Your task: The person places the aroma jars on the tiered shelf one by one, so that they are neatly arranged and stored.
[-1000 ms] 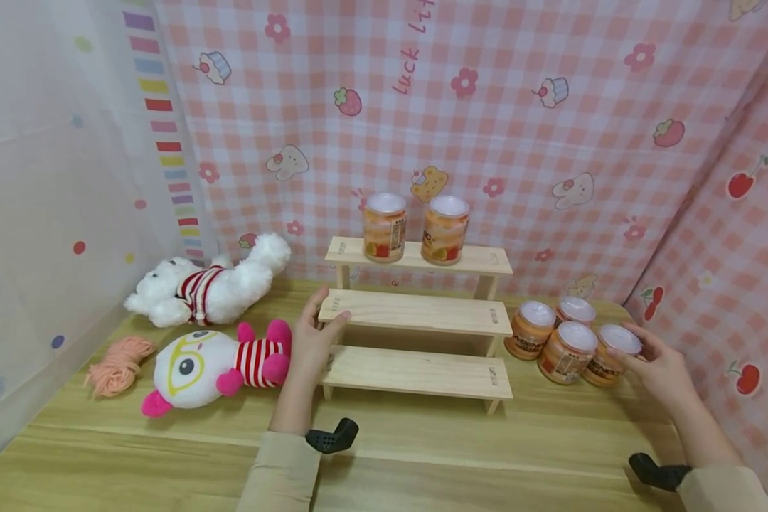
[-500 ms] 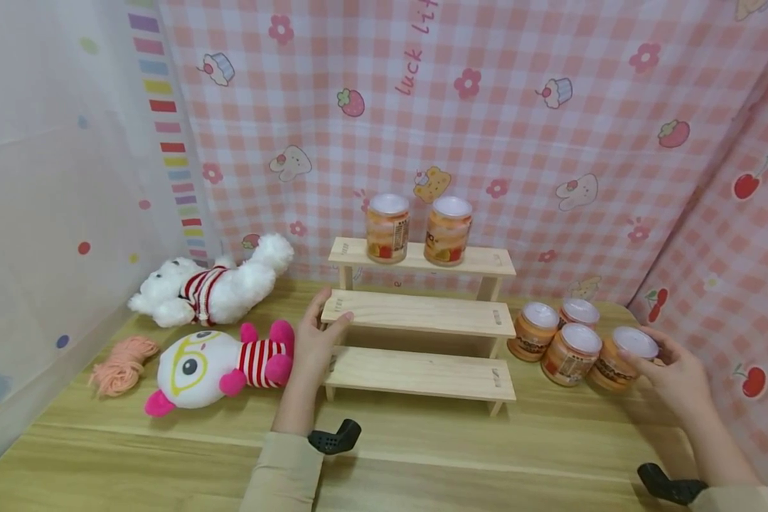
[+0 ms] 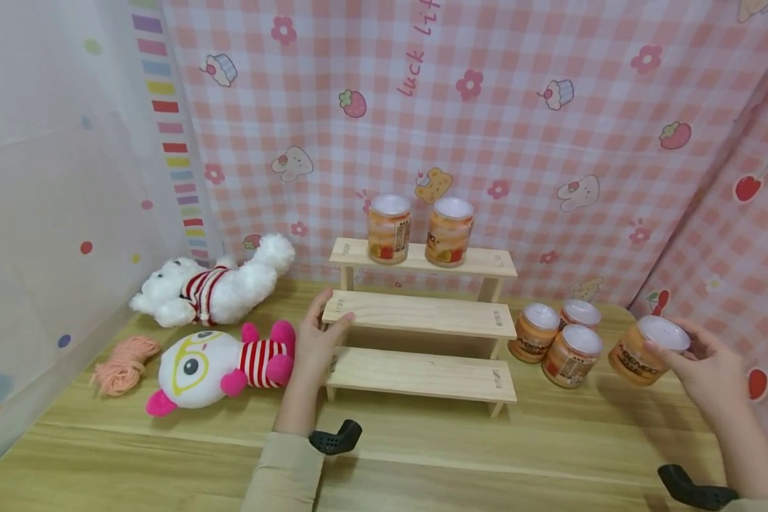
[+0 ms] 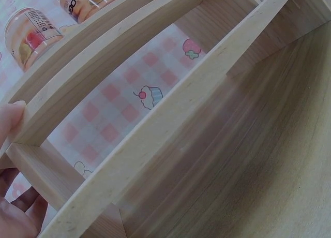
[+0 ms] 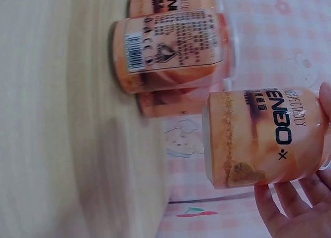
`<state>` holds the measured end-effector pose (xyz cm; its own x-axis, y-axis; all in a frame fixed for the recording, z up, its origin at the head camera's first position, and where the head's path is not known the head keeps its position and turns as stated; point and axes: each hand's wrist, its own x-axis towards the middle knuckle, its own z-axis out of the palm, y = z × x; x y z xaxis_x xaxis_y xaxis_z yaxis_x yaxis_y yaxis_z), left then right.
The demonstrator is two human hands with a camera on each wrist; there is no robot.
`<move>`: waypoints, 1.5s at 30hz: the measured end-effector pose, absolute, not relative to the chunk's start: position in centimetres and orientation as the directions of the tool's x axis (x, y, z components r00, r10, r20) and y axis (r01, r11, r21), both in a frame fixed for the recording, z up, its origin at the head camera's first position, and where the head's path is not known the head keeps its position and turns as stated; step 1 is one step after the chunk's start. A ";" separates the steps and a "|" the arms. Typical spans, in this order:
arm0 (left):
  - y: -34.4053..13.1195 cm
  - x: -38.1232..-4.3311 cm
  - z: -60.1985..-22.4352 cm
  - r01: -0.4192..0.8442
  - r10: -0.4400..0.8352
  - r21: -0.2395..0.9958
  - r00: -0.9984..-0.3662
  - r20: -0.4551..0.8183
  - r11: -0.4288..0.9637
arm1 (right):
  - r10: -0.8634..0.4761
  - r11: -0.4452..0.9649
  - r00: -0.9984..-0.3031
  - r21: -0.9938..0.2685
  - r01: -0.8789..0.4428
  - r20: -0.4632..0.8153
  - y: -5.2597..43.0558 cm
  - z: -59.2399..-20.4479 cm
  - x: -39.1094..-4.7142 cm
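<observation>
Six jars (image 3: 636,355), one held, one rack (image 3: 416,313)

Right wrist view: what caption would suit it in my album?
Fingers of the right hand hold an orange jar clear of the wooden table, three similar jars nearby.

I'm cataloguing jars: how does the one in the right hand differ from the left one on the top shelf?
The held jar is in the right hand, off the table; the shelf jar stands on the top shelf. In the head view the held jar shows bold lettering, the shelf jar small print. Both have pale lids.
</observation>
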<state>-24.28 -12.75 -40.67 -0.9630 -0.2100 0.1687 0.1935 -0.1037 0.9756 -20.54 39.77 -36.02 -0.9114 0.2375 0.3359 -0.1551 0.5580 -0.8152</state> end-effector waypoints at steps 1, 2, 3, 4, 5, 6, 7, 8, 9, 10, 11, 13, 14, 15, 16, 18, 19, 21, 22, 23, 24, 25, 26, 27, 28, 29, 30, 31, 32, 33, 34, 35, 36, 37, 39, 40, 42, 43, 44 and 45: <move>-12.8 -24.3 -40.7 0.192 -0.210 0.976 -0.963 0.167 -0.102 | 0.247 0.582 -0.910 -0.802 -0.137 0.334 39.7 -35.8 -20.4; -12.8 -24.3 -40.7 0.192 -0.208 0.976 -0.964 0.167 -0.106 | 0.251 0.601 -0.910 -0.790 -0.122 0.331 39.5 -35.5 -20.3; -12.8 -24.3 -40.7 0.190 -0.206 0.976 -0.964 0.165 -0.109 | 0.253 0.620 -0.909 -0.777 -0.110 0.330 39.4 -35.2 -20.2; -12.8 -24.4 -40.8 0.191 -0.204 0.975 -0.965 0.166 -0.113 | 0.251 0.633 -0.910 -0.767 -0.103 0.329 39.2 -35.0 -20.2; -12.8 -24.4 -40.8 0.191 -0.204 0.975 -0.965 0.165 -0.113 | 0.246 0.647 -0.909 -0.755 -0.104 0.336 39.0 -34.7 -20.1; -12.8 -24.4 -40.8 0.192 -0.203 0.974 -0.965 0.166 -0.117 | 0.243 0.651 -0.908 -0.751 -0.108 0.341 38.9 -34.4 -20.0; -12.9 -24.5 -40.8 0.194 -0.202 0.974 -0.965 0.167 -0.120 | 0.243 0.646 -0.908 -0.755 -0.111 0.341 38.7 -34.1 -19.9; -12.9 -24.5 -40.9 0.197 -0.202 0.973 -0.965 0.170 -0.122 | 0.241 0.639 -0.908 -0.760 -0.117 0.343 38.5 -33.8 -19.8; -12.9 -24.5 -40.9 0.199 -0.202 0.972 -0.964 0.172 -0.121 | 0.246 0.625 -0.909 -0.772 -0.118 0.338 38.2 -33.5 -19.7; -12.9 -24.5 -40.8 0.202 -0.202 0.972 -0.963 0.176 -0.120 | 0.252 0.615 -0.909 -0.780 -0.115 0.333 38.0 -33.3 -19.7; -12.9 -24.5 -40.8 0.204 -0.203 0.972 -0.963 0.177 -0.119 | 0.259 0.604 -0.907 -0.789 -0.116 0.332 37.7 -33.0 -19.6; -12.9 -24.5 -40.8 0.208 -0.203 0.971 -0.962 0.182 -0.117 | 0.266 0.568 -0.905 -0.812 -0.133 0.333 37.0 -32.3 -19.5; -12.9 -24.5 -40.8 0.208 -0.203 0.972 -0.962 0.182 -0.114 | 0.264 0.558 -0.902 -0.817 -0.145 0.340 36.6 -32.0 -19.5; -12.8 -24.5 -40.8 0.208 -0.204 0.972 -0.962 0.182 -0.112 | 0.264 0.547 -0.902 -0.824 -0.151 0.341 36.3 -31.6 -19.4; -12.8 -24.5 -40.7 0.208 -0.203 0.972 -0.962 0.182 -0.113 | 0.261 0.539 -0.901 -0.826 -0.162 0.347 35.9 -31.3 -19.4; -12.8 -24.5 -40.7 0.205 -0.204 0.973 -0.962 0.180 -0.109 | 0.251 0.521 -0.899 -0.833 -0.187 0.359 35.1 -30.7 -19.4; -12.8 -24.5 -40.7 0.204 -0.203 0.973 -0.963 0.179 -0.109 | 0.248 0.517 -0.899 -0.834 -0.191 0.360 34.7 -30.4 -19.4; -12.9 -24.5 -40.7 0.204 -0.202 0.973 -0.963 0.180 -0.107 | 0.236 0.495 -0.901 -0.843 -0.211 0.365 34.0 -29.8 -19.4; -12.9 -24.6 -40.7 0.203 -0.202 0.974 -0.963 0.179 -0.105 | 0.225 0.486 -0.901 -0.845 -0.226 0.370 33.6 -29.6 -19.4; -12.9 -24.6 -40.7 0.202 -0.202 0.974 -0.963 0.179 -0.103 | 0.214 0.475 -0.901 -0.846 -0.241 0.377 33.1 -29.3 -19.4; -13.0 -24.6 -40.7 0.202 -0.201 0.974 -0.963 0.179 -0.103 | 0.200 0.453 -0.902 -0.852 -0.262 0.383 32.7 -29.1 -19.4; -13.0 -24.6 -40.8 0.202 -0.199 0.974 -0.963 0.179 -0.102 | 0.186 0.429 -0.903 -0.859 -0.279 0.387 32.2 -28.9 -19.4; -13.0 -24.6 -40.8 0.201 -0.199 0.974 -0.964 0.179 -0.100 | 0.171 0.402 -0.904 -0.866 -0.298 0.391 31.7 -28.7 -19.4; -13.0 -24.6 -40.8 0.199 -0.199 0.975 -0.964 0.177 -0.100 | 0.159 0.376 -0.906 -0.872 -0.312 0.392 31.1 -28.4 -19.5; -13.1 -24.6 -40.9 0.197 -0.200 0.975 -0.964 0.174 -0.101 | 0.145 0.371 -0.905 -0.870 -0.324 0.399 30.5 -28.2 -19.5; -13.1 -24.6 -40.9 0.196 -0.200 0.975 -0.964 0.173 -0.103 | 0.135 0.368 -0.903 -0.867 -0.336 0.407 29.9 -28.0 -19.5; -13.1 -24.6 -40.9 0.196 -0.201 0.975 -0.964 0.172 -0.102 | 0.122 0.371 -0.899 -0.860 -0.351 0.420 29.4 -27.8 -19.6; -13.0 -24.6 -40.9 0.196 -0.203 0.975 -0.964 0.172 -0.101 | 0.109 0.368 -0.898 -0.856 -0.362 0.426 28.8 -27.7 -19.7; -13.0 -24.6 -40.9 0.196 -0.204 0.975 -0.964 0.172 -0.103 | 0.099 0.380 -0.896 -0.848 -0.369 0.434 28.3 -27.5 -19.7; -13.0 -24.6 -40.9 0.198 -0.206 0.975 -0.963 0.174 -0.102 | 0.089 0.398 -0.894 -0.838 -0.373 0.440 27.8 -27.3 -19.7; -13.0 -24.6 -40.9 0.198 -0.206 0.975 -0.963 0.175 -0.101 | 0.082 0.426 -0.892 -0.825 -0.373 0.445 27.3 -27.1 -19.7; -12.9 -24.5 -40.8 0.200 -0.208 0.975 -0.962 0.178 -0.093 | 0.076 0.447 -0.890 -0.813 -0.373 0.450 26.8 -26.9 -19.8; -12.9 -24.5 -40.8 0.203 -0.209 0.975 -0.961 0.181 -0.087 | 0.063 0.457 -0.891 -0.806 -0.375 0.451 26.4 -26.8 -19.8; -12.9 -24.4 -40.8 0.204 -0.210 0.976 -0.960 0.183 -0.081 | 0.053 0.458 -0.893 -0.805 -0.377 0.448 25.9 -26.6 -19.8; -12.9 -24.4 -40.7 0.205 -0.209 0.976 -0.960 0.187 -0.067 | 0.030 0.478 -0.891 -0.789 -0.385 0.452 25.0 -26.3 -19.9; -12.9 -24.3 -40.7 0.204 -0.208 0.977 -0.960 0.187 -0.060 | 0.017 0.477 -0.890 -0.786 -0.394 0.457 24.5 -26.2 -19.9; -12.8 -24.3 -40.7 0.203 -0.209 0.978 -0.959 0.189 -0.047 | -0.009 0.447 -0.888 -0.792 -0.415 0.460 23.6 -25.9 -20.0; -12.9 -24.3 -40.7 0.201 -0.209 0.978 -0.960 0.187 -0.048 | -0.020 0.435 -0.885 -0.793 -0.427 0.466 23.0 -25.8 -20.1; -12.9 -24.3 -40.7 0.198 -0.210 0.979 -0.960 0.184 -0.052 | -0.030 0.429 -0.883 -0.792 -0.435 0.469 22.5 -25.6 -20.1; -12.9 -24.3 -40.6 0.196 -0.210 0.979 -0.961 0.181 -0.053 | -0.039 0.419 -0.880 -0.792 -0.444 0.473 21.9 -25.5 -20.2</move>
